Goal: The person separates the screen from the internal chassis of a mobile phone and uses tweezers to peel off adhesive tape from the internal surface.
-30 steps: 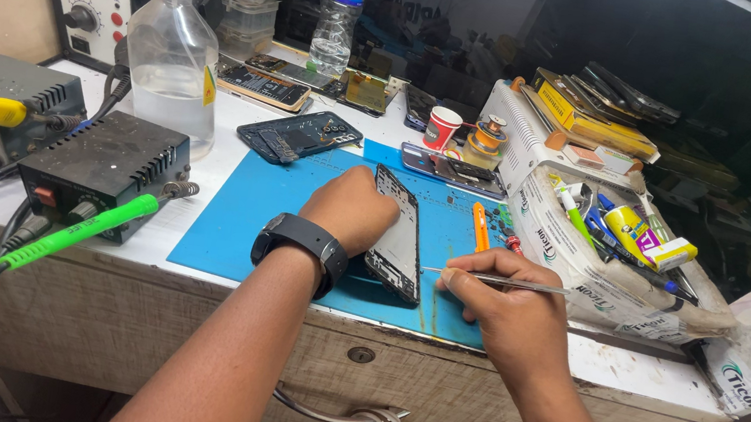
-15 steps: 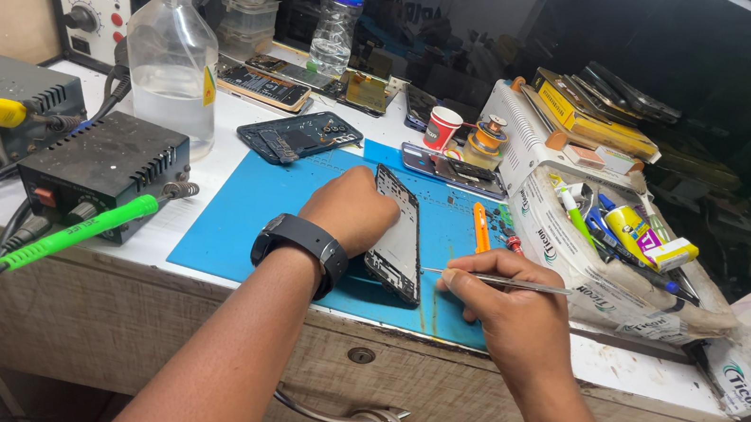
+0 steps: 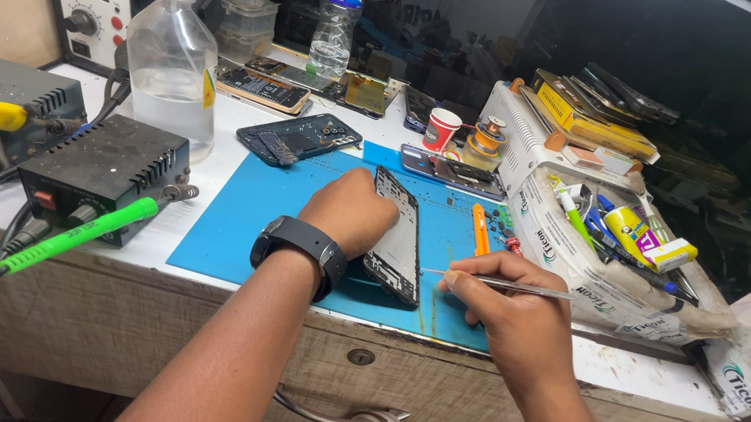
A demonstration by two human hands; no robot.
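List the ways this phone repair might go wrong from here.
The thin metal tool in the right hand points at the edge of the phone frame; a slip might scratch it. The left hand tilts the frame up off the blue mat, so it may twist or drop. The orange tool lies close by and could get knocked.

Left hand (image 3: 352, 210) grips opened phone frame (image 3: 396, 239) tilted on blue mat (image 3: 251, 215) near worktop front edge. Right hand (image 3: 507, 308) pinches metal tweezers (image 3: 496, 282), tip just beside frame's right side. Clear squeeze bottle (image 3: 172, 62) stands toward rear left corner.
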